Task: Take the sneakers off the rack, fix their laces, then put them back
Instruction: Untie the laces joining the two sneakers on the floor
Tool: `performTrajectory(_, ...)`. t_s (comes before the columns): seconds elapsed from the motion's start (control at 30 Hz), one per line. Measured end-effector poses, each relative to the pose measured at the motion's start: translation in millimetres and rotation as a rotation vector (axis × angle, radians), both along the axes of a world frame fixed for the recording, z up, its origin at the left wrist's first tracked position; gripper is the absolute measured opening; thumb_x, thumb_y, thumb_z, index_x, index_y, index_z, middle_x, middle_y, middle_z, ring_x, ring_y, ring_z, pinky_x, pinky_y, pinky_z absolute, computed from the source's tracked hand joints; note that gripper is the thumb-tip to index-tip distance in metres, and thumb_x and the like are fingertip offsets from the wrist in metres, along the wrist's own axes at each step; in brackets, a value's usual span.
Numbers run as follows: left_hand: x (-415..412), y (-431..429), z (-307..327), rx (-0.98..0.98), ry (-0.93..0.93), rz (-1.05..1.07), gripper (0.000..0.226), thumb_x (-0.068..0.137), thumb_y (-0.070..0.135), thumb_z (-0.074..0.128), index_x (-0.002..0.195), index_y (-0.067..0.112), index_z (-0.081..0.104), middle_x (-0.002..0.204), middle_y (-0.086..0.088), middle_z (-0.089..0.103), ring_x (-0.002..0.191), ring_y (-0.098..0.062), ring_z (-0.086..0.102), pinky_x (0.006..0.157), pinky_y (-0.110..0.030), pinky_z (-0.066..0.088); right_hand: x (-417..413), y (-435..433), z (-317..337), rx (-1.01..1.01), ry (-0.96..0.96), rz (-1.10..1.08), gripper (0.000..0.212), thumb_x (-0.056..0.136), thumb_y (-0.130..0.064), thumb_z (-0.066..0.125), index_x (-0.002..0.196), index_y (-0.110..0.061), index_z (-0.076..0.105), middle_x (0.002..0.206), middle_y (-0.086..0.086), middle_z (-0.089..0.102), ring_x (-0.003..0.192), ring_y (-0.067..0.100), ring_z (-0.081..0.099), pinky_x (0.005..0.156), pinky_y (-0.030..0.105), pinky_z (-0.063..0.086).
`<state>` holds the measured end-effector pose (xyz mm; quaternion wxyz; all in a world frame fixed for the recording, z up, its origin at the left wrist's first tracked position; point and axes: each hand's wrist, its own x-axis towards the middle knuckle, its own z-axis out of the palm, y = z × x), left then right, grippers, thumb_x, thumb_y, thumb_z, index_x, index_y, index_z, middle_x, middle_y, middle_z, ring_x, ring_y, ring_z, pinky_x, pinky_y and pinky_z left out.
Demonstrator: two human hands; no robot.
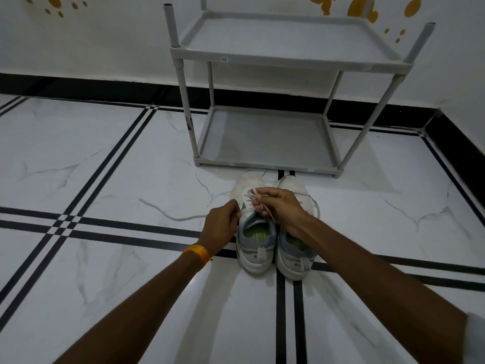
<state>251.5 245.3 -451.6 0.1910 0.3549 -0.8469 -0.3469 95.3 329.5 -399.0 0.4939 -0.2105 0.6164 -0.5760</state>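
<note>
Both hands pinch the lace (pixel 258 203) of the left sneaker (pixel 253 227): left hand (pixel 223 222), right hand (pixel 279 206). Pulling unevenly could unthread an eyelet or tip it.

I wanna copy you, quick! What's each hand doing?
Left hand: closed, pinching the left sneaker's lace.
Right hand: closed, gripping the lace end.

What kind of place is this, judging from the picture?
Probably a room or entryway in a home. A grey two-tier shoe rack stands against a white wall with yellow decals, on a marble-patterned tile floor where a pair of sneakers sits.
</note>
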Motion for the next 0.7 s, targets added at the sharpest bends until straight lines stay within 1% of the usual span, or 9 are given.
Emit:
performTrajectory(0.2,-0.7,-9.7,9.2,-0.020,-0.097,0.049,0.021,0.093,0.032,0.055,0.077,0.019,0.059,0.075,-0.003,0.067,0.071,-0.022,0.060,0.072,-0.042,0.055,-0.3,1.1,-5.1,-0.012,0.115,-0.020,0.022,0.086,-0.010,0.070,0.107,-0.003,0.071,0.079,0.018,0.070,0.061,0.017,0.063,0.054,0.020,0.052)
performTrajectory(0.27,-2.7,-13.5,20.7,0.021,-0.088,0.116,0.027,0.093,0.035,0.055,0.072,0.020,0.063,0.075,-0.002,0.067,0.075,-0.021,0.061,0.076,-0.036,0.051,-1.0,-1.1,-4.5,-0.006,0.201,-0.005,0.023,0.086,-0.015,0.072,0.106,-0.005,0.071,0.078,0.017,0.072,0.060,0.017,0.066,0.053,0.020,0.053)
performTrajectory(0.3,-4.5,-13.9,28.3,0.100,-0.038,0.164,0.028,0.093,0.034,0.056,0.072,0.018,0.065,0.077,-0.001,0.067,0.077,-0.018,0.060,0.076,-0.031,0.048,-1.5,-2.1,-4.2,-0.007,0.231,-0.003,0.022,0.085,-0.017,0.072,0.104,-0.006,0.071,0.077,0.016,0.072,0.059,0.017,0.066,0.053,0.021,0.053)
performTrajectory(0.37,-9.9,-13.0,39.7,0.418,0.143,0.230,0.028,0.094,0.029,0.057,0.077,0.008,0.069,0.082,-0.002,0.069,0.079,-0.012,0.060,0.072,-0.023,0.044,-2.0,-3.7,-4.1,-0.013,0.258,-0.002,0.020,0.086,-0.018,0.071,0.103,-0.007,0.072,0.074,0.015,0.072,0.059,0.018,0.066,0.054,0.022,0.053)
performTrajectory(0.43,-15.8,-8.4,44.8,0.754,0.354,0.219,0.030,0.096,0.025,0.054,0.094,0.000,0.071,0.097,-0.007,0.073,0.091,-0.016,0.064,0.078,-0.022,0.047,-2.4,-4.0,-5.2,-0.007,0.260,0.017,0.021,0.092,-0.018,0.065,0.109,-0.007,0.070,0.075,0.014,0.072,0.062,0.018,0.066,0.056,0.023,0.053)
performTrajectory(0.47,-17.9,-4.7,44.9,0.837,0.432,0.204,0.030,0.097,0.024,0.053,0.102,-0.001,0.071,0.104,-0.009,0.074,0.097,-0.018,0.066,0.083,-0.024,0.050,-2.8,-4.0,-5.6,-0.002,0.253,0.035,0.022,0.095,-0.016,0.059,0.113,-0.009,0.069,0.077,0.014,0.072,0.064,0.019,0.065,0.057,0.024,0.053)
performTrajectory(0.53,-22.1,0.5,39.8,0.820,0.508,0.182,0.026,0.096,0.020,0.056,0.106,0.001,0.070,0.108,-0.012,0.073,0.102,-0.022,0.068,0.088,-0.027,0.054,-4.5,-3.6,-5.6,0.013,0.237,0.069,0.027,0.098,-0.010,0.052,0.120,-0.013,0.066,0.082,0.015,0.072,0.067,0.019,0.064,0.059,0.023,0.053)
performTrajectory(0.6,-26.9,1.6,33.9,0.723,0.543,0.161,0.022,0.093,0.019,0.062,0.105,0.003,0.071,0.104,-0.014,0.073,0.101,-0.025,0.069,0.089,-0.031,0.057,-6.0,-2.7,-3.8,0.016,0.219,0.094,0.029,0.096,-0.007,0.053,0.121,-0.014,0.065,0.083,0.015,0.072,0.068,0.017,0.064,0.059,0.022,0.053)
performTrajectory(0.7,-34.9,2.5,29.4,0.482,0.494,0.154,0.019,0.090,0.022,0.066,0.101,0.009,0.075,0.094,-0.007,0.076,0.091,-0.019,0.071,0.085,-0.029,0.057,-6.7,-0.9,-3.0,0.011,0.199,0.092,0.024,0.092,-0.006,0.060,0.111,-0.017,0.069,0.078,0.011,0.073,0.065,0.015,0.066,0.059,0.022,0.054)
